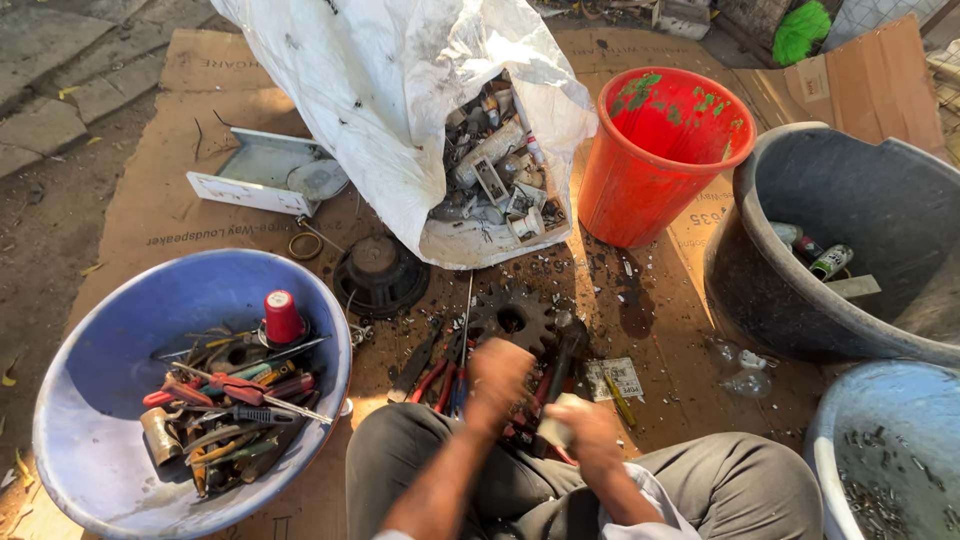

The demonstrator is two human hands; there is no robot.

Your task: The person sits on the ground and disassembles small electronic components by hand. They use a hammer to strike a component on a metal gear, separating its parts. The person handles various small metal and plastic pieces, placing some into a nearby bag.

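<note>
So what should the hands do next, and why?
Probably steady the small pale part before working on it further. The right hand grips it low over the lap, the left hand is blurred mid-motion, and pliers lie close by on the cardboard.

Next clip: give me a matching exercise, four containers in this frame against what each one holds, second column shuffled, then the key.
Containers:
1. blue basin
2. white sack
3. red bucket
4. black tub

Contents:
A. spray cans
B. screwdrivers and other hand tools
C. green scraps stuck to its inner wall
D. mixed scrap parts spilling from its mouth

Pairs: 1-B, 2-D, 3-C, 4-A
</note>
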